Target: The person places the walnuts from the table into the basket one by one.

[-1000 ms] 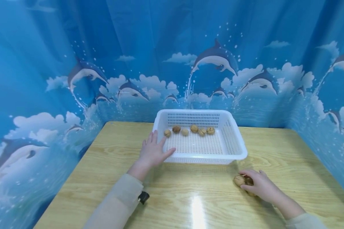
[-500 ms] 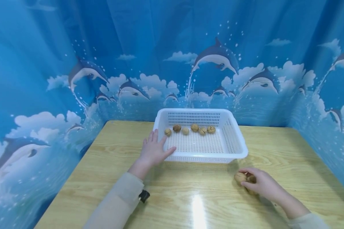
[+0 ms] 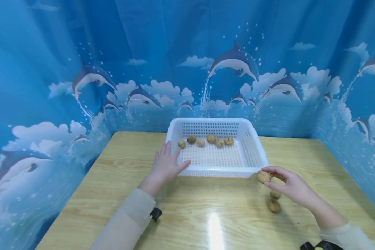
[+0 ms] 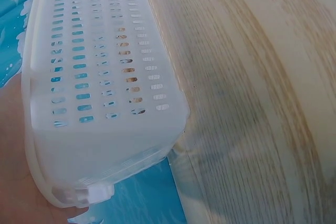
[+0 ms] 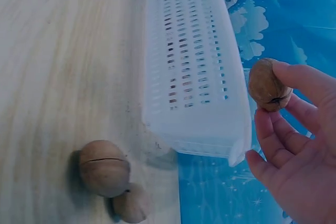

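Lying nearest, at the lower edge of the head view: two pale sleeves (image 3: pixel 125 215), one per arm, with a small black device (image 3: pixel 156 214) at the left wrist and a black fitting (image 3: pixel 329 246) at the right. Beneath these, one desk (image 3: pixel 187 211), yellowish wood grain, a bright streak of reflected light toward its near side. Loose on the desk, right of centre: two brown walnuts, a nearer walnut (image 3: pixel 273 206) and a farther walnut (image 3: pixel 275 195), set close together; the right wrist view shows a dark seam line along the nearer one, and whether the pair touch is hard to tell. Above and just beyond them, one right hand (image 3: pixel 295 187), thumb and fingertips pinching a held walnut (image 3: pixel 264 177), raised off the desk just outside the basket's near right corner. Opposite, one left hand (image 3: pixel 167 165), fingers straight and spread, resting at the basket's near left corner, thumb extended over the near rim. Between the hands and extending back, one white plastic basket (image 3: pixel 218 169), rectangular, slotted walls, upright on the desk. Contents: six walnuts (image 3: pixel 210 139) in an uneven row toward the back, the second from left darkest. Farthest: one blue curtain (image 3: pixel 175 34), printed with dolphins, clouds and spray, hanging behind and at both sides.
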`<state>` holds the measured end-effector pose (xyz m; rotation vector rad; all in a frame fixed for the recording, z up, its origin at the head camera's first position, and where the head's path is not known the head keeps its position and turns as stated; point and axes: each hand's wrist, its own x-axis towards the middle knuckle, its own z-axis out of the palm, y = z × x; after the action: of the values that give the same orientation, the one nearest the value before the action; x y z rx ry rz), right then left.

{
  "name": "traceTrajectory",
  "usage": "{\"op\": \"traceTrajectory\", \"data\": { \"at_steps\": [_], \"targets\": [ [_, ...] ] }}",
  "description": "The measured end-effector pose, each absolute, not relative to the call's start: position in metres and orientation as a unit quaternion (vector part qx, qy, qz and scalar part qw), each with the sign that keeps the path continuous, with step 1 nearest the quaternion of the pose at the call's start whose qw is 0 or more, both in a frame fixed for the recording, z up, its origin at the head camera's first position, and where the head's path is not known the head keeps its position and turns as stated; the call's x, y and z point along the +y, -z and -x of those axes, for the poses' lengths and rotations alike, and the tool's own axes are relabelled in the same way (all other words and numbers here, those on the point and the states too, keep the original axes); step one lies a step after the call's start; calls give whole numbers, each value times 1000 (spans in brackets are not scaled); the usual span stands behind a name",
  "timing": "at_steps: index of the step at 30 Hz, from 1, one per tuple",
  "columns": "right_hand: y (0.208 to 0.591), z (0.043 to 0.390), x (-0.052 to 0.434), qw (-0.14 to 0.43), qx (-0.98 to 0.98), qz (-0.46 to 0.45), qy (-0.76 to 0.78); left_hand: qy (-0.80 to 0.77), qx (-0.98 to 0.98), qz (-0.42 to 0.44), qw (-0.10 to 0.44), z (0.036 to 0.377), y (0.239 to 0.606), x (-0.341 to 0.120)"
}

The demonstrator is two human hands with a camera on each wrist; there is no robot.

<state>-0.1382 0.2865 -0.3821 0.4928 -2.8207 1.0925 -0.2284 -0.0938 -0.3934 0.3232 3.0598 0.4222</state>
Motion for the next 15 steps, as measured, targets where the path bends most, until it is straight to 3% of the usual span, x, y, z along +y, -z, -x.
{"op": "traceTrajectory", "data": {
  "at_steps": [15],
  "targets": [
    [345,171,266,-24,-904,-136,-405,-142,985,-101,18,228,394,-95]
  ]
}}
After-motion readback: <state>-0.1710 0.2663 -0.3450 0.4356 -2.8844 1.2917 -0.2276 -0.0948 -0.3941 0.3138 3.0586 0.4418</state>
